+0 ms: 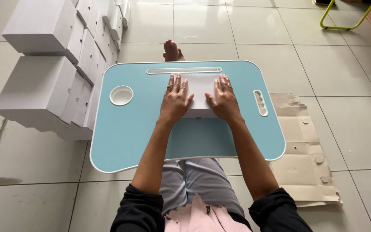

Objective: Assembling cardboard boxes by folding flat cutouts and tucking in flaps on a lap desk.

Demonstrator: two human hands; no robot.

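A small white cardboard box (199, 86) lies on a light blue lap table (125, 133) in front of me. My left hand (175, 99) rests flat on the box's left side, fingers spread. On the right side of the box my right hand (224, 99) presses down, palm flat, fingers apart. Both hands touch the box top; neither grips it. The table has a round white cup recess (121, 95) at left, a long slot (184, 70) along the far edge and a white handle cutout (260, 103) at right.
Stacks of finished white boxes (48, 68) stand on the tiled floor at left. A pile of flat unfolded cardboard blanks (308, 154) lies at right under the table's edge. My foot (171, 50) shows beyond the table. A yellow-green chair leg (344, 23) is far right.
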